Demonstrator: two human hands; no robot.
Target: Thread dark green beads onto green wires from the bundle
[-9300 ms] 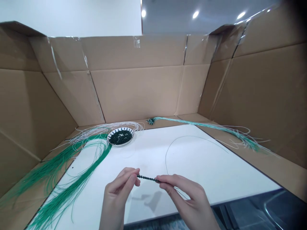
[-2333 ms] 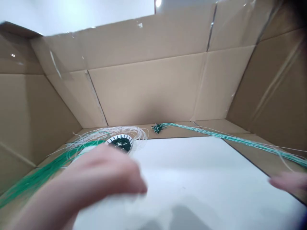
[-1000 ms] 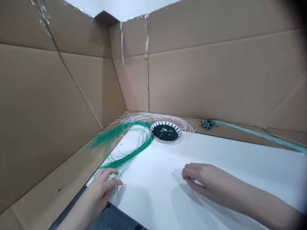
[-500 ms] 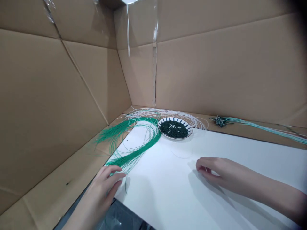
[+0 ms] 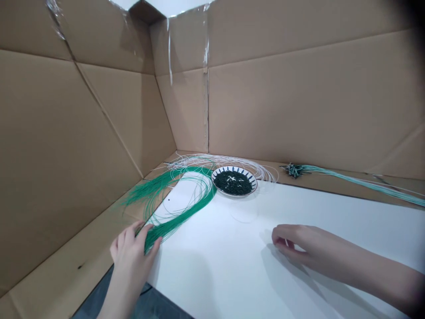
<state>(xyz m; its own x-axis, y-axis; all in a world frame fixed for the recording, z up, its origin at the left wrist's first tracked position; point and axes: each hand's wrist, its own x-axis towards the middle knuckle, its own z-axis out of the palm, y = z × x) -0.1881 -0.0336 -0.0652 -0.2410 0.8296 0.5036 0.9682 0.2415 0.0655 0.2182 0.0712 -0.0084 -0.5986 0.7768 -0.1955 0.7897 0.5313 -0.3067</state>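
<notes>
My left hand (image 5: 132, 250) lies at the near left corner of the white board (image 5: 272, 248). Its fingers rest on the near end of a bundle of green wires (image 5: 172, 208), with the thumb and fingers closing around the strands. My right hand (image 5: 297, 243) rests on the board to the right, fingers curled loosely with the tips on the surface; nothing shows in it. A small patterned dish of dark green beads (image 5: 234, 181) stands at the board's far edge, beyond both hands.
White wires (image 5: 226, 161) curve behind the dish. A bundle of pale green wires with beaded ends (image 5: 335, 177) lies along the back right. Tall cardboard walls (image 5: 66, 141) enclose the left, back and right sides. A dark surface shows below the board's near edge.
My left hand has slid left along the green wires and its fingers now close around the strands. My right hand has barely moved. Earlier both hands held a beaded wire, now gone.
</notes>
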